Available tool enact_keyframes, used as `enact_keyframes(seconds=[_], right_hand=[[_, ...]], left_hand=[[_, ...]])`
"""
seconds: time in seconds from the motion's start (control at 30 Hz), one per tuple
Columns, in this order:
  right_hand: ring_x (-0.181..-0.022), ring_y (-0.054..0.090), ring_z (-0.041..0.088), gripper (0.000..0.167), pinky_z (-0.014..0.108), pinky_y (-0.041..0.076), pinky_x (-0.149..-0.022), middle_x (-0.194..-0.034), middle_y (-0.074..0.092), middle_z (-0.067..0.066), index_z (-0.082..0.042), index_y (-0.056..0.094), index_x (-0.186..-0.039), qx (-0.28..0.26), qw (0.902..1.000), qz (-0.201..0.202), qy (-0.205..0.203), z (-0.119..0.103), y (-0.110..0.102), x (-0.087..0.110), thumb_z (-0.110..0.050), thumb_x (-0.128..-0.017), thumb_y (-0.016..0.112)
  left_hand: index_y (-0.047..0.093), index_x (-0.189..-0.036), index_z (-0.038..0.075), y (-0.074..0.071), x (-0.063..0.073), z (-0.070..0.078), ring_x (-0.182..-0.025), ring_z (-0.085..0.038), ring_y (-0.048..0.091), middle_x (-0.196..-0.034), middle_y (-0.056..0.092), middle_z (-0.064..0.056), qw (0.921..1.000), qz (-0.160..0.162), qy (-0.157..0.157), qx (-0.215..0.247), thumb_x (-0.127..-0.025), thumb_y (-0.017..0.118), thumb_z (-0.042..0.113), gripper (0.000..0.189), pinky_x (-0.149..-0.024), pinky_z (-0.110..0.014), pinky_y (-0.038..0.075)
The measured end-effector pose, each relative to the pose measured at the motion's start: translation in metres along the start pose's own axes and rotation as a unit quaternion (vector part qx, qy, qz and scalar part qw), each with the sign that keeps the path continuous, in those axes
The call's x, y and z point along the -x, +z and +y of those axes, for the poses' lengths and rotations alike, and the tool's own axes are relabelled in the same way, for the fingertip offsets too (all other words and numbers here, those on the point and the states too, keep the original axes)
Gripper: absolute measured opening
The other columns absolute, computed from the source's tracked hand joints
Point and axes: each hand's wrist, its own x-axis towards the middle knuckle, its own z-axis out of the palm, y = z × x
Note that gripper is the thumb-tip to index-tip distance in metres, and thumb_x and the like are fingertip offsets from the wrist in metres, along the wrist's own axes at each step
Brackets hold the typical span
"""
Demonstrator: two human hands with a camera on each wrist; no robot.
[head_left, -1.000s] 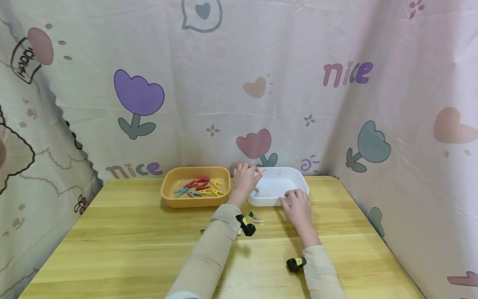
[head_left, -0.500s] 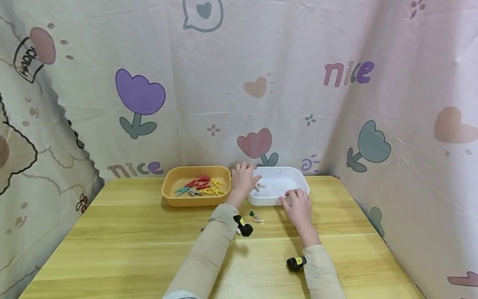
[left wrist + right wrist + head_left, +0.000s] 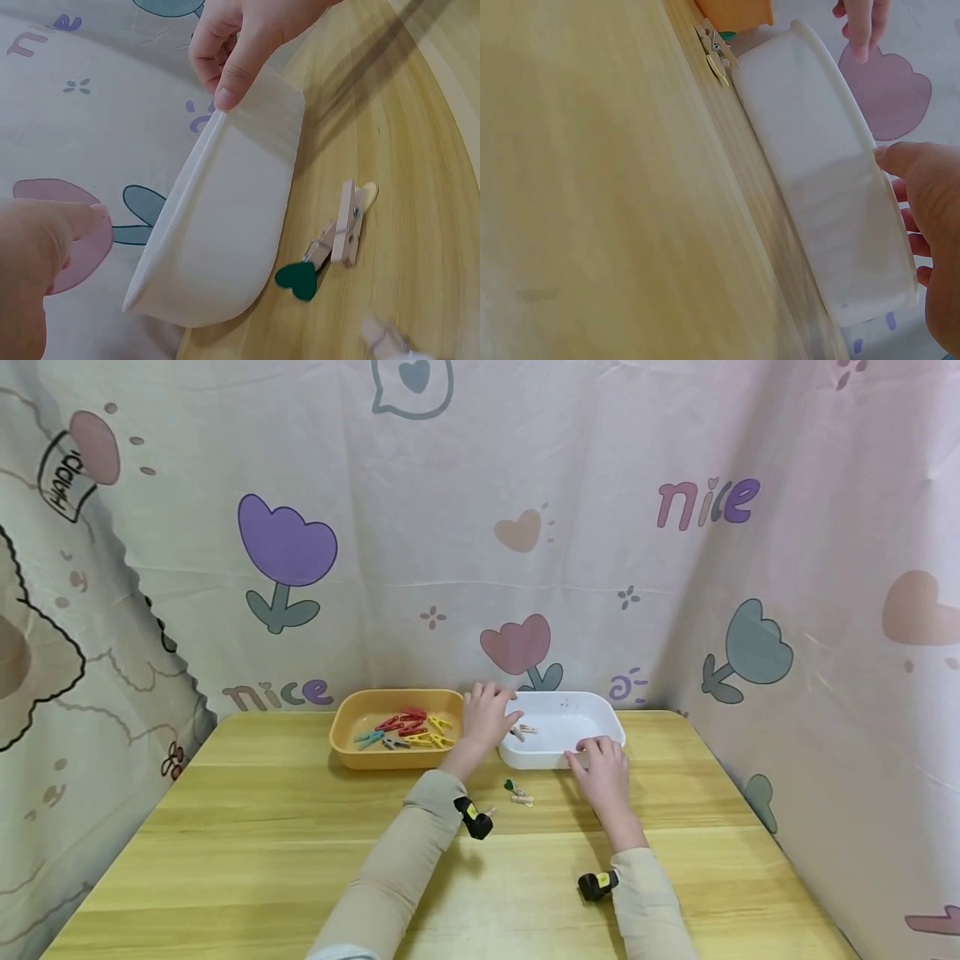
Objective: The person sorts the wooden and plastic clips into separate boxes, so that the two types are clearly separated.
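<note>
My left hand (image 3: pixel 486 717) hovers above the left end of the white plastic tray (image 3: pixel 570 762), with nothing visible in its fingers. Inside that tray, close to the hand, lie small wooden clothespins (image 3: pixel 528 728). At the front right of the tray, my right hand (image 3: pixel 604 777) grips the rim. In the right wrist view its thumb presses the outer side, while the other fingers reach over the edge. On the table in front of the tray lie a clothespin with a green heart (image 3: pixel 298 280) and a plain-looking wooden clothespin (image 3: pixel 346 223) touching it.
Left of the white tray stands a yellow tray (image 3: pixel 397 762) holding several red, yellow, blue and grey plastic clothespins. Another wooden clothespin (image 3: pixel 384 339) lies near my left wrist. A printed curtain (image 3: pixel 420 527) hangs right behind the wooden table (image 3: pixel 247 843).
My left hand let go of an orange-topped clothespin, which now lies in the white tray, and drew slightly left. My right hand keeps its grip on the rim.
</note>
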Motion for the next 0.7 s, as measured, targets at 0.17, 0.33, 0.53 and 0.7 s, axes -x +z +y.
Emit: enact_keyframes(seconds=[0.17, 0.33, 0.53, 0.7], right_hand=[[-0.104, 0.05, 0.034, 0.026, 0.051, 0.036, -0.097, -0.105, 0.058, 0.014, -0.007, 0.064, -0.099, -0.002, 1.0, 0.006, -0.003, 0.001, 0.001, 0.0, -0.032, -0.09, 0.068], [-0.103, 0.05, 0.035, 0.026, 0.051, 0.036, -0.096, -0.103, 0.058, 0.014, -0.006, 0.065, -0.097, -0.005, 0.9998, 0.018, -0.01, 0.0, 0.002, 0.0, -0.03, -0.089, 0.069], [-0.102, 0.05, 0.034, 0.026, 0.05, 0.036, -0.096, -0.103, 0.058, 0.014, -0.006, 0.065, -0.097, -0.005, 0.9997, 0.019, -0.012, 0.001, 0.002, 0.0, -0.03, -0.088, 0.07], [-0.102, 0.05, 0.034, 0.026, 0.05, 0.036, -0.093, -0.104, 0.058, 0.013, -0.007, 0.065, -0.097, -0.005, 0.9998, 0.018, -0.011, 0.001, 0.001, 0.0, -0.031, -0.089, 0.069]], left_hand=[[0.067, -0.115, 0.024, -0.007, 0.006, -0.009, -0.112, -0.022, 0.049, -0.116, 0.061, -0.001, 0.9998, 0.011, 0.015, -0.002, -0.091, 0.064, 0.047, 0.034, -0.095, -0.038, 0.041], [0.068, -0.114, 0.023, -0.011, 0.01, -0.022, -0.109, -0.021, 0.05, -0.111, 0.061, 0.0, 0.9994, 0.02, 0.028, 0.004, -0.09, 0.065, 0.046, 0.033, -0.094, -0.039, 0.042], [0.069, -0.114, 0.022, -0.019, 0.017, -0.035, -0.106, -0.022, 0.051, -0.11, 0.063, -0.001, 0.998, 0.038, 0.05, 0.004, -0.089, 0.067, 0.044, 0.033, -0.089, -0.039, 0.042], [0.071, -0.109, 0.018, -0.029, 0.027, -0.046, -0.101, -0.023, 0.052, -0.106, 0.065, -0.003, 0.9954, 0.065, 0.07, 0.001, -0.087, 0.071, 0.04, 0.031, -0.086, -0.039, 0.043]])
